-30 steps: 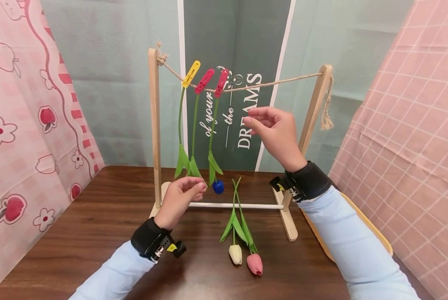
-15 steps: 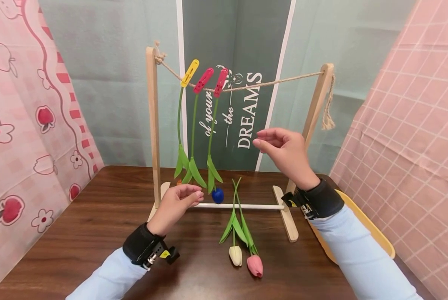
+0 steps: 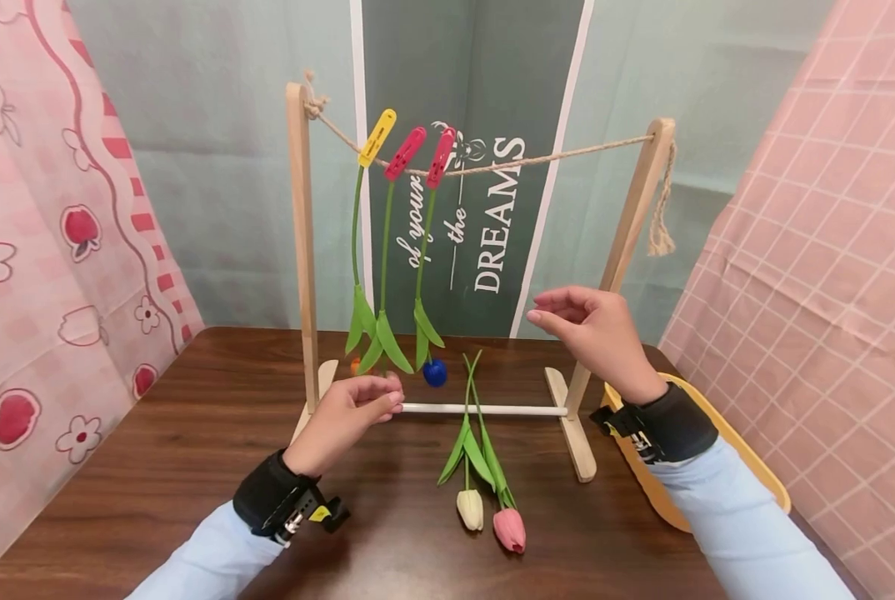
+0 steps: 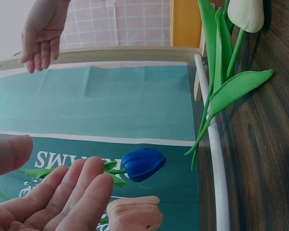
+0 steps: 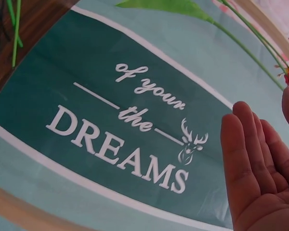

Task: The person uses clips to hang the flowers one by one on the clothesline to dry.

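Note:
My left hand (image 3: 350, 417) hovers with relaxed fingers just below and in front of three hanging tulips, holding nothing. To the right of the rope's middle, my right hand (image 3: 605, 337) is in the air, also empty. A yellow clothespin (image 3: 377, 138), a red clothespin (image 3: 405, 154) and a second red clothespin (image 3: 441, 158) clip the stems to the rope (image 3: 552, 158). The tulips hang head down: a blue tulip (image 3: 435, 372), an orange one (image 3: 355, 366) mostly behind leaves, and a peach tulip (image 4: 135, 214) clearest in the left wrist view.
A white tulip (image 3: 470, 510) and a pink tulip (image 3: 509, 530) lie on the dark wooden table (image 3: 387, 533), stems crossing the rack's white bar (image 3: 507, 409). Wooden posts (image 3: 303, 250) carry the rope. At the right stands a yellow tray (image 3: 747, 450), partly behind my right arm.
My right hand has moved down and to the right, away from the rope. The left hand has sunk slightly. The blue tulip has swung a little on its stem.

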The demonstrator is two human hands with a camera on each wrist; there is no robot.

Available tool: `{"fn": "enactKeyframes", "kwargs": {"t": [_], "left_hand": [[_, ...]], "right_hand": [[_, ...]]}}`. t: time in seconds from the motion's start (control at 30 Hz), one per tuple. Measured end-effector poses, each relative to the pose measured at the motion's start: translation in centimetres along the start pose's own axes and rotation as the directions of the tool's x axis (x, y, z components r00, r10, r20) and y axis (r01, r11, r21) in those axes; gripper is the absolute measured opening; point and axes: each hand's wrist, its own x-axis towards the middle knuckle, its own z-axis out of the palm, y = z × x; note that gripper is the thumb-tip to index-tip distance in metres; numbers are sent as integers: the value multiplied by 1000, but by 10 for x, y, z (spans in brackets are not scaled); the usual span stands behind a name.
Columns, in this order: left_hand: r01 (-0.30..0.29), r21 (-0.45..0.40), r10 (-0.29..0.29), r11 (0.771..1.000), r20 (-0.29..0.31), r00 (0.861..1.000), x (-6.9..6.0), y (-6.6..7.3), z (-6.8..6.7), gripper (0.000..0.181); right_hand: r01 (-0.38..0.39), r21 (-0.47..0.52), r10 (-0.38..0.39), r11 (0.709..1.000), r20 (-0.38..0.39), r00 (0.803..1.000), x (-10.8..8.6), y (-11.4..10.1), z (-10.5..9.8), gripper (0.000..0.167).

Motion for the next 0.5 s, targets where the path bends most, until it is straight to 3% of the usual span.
{"fn": "enactKeyframes", "kwargs": {"t": [0.23,0.5], "left_hand": [[4,2,-4,1000,25,1000,-3,-3,-5,32],[15,38,-15,999,10,1000,-5,-8,-7,30]], "right_hand": [[-28,-45,30,999,33,999,-11,12,-5,22],[-102,-101,111,990,86,990,-24,26,-13,28]]}}
